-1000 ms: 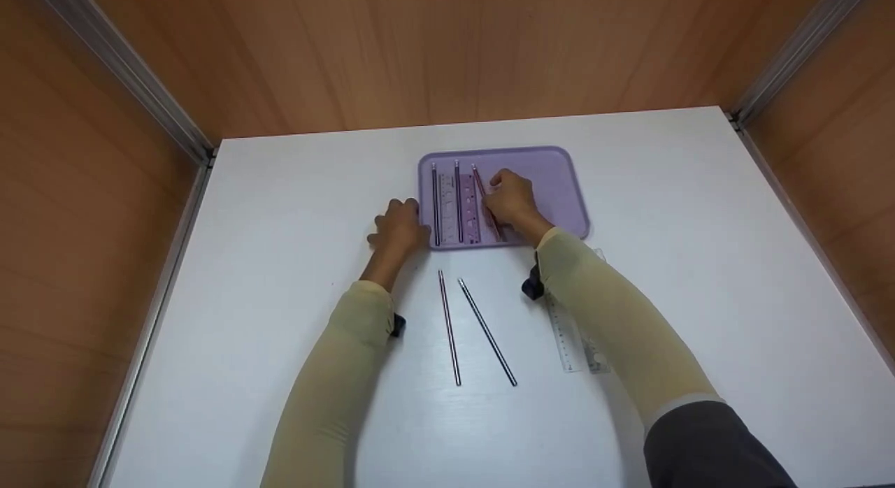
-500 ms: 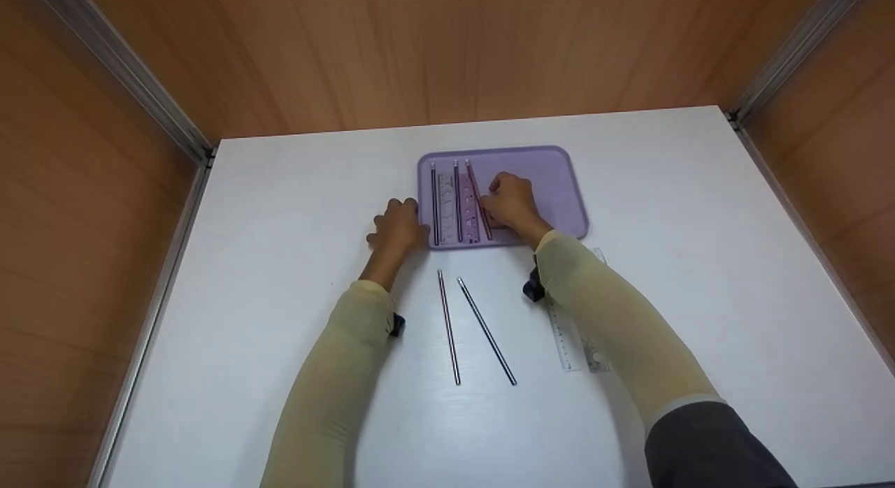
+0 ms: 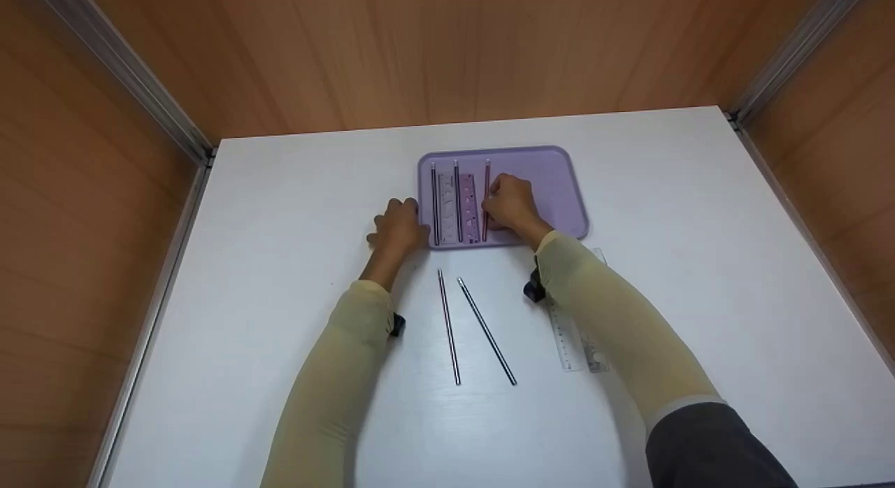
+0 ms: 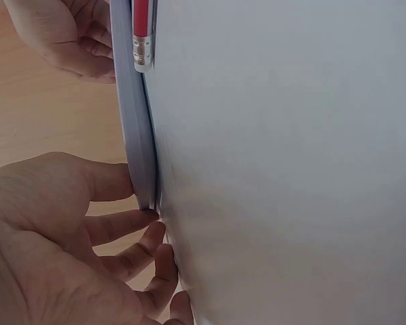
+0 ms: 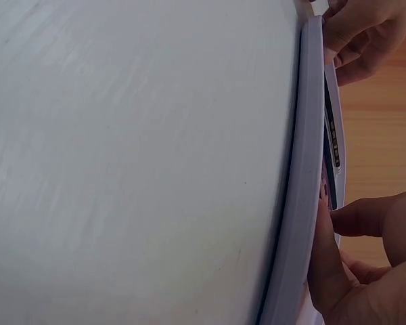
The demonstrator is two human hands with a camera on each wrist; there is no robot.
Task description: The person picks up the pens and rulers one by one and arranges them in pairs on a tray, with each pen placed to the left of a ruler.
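The red pencil (image 3: 486, 200) lies lengthwise on the purple tray (image 3: 552, 184), just right of a pinkish ruler (image 3: 467, 208) and roughly parallel to the two dark pencils (image 3: 445, 203) at the tray's left. The right hand (image 3: 510, 205) sits beside it with fingertips curled against its shaft, seemingly nudging or pinching it into line with the others; whether the thumb closes round it cannot be told from the head view. The left hand (image 3: 397, 228) rests on the table (image 3: 280, 229) at the tray's left edge, fingers loosely bent and touching the rim (the left wrist view shows them against it (image 4: 115, 183)), most likely to keep the tray from sliding while the other hand works.

Nearer the person, two more dark pencils (image 3: 468, 327) lie on the bare table, and a clear ruler (image 3: 570, 338) shows partly from under the right forearm.

Compared with a second ago, the red pencil has swung from a slant, with its near end off to the right, to nearly straight, and now stands clear of the pinkish ruler's right edge. The left hand has not moved.
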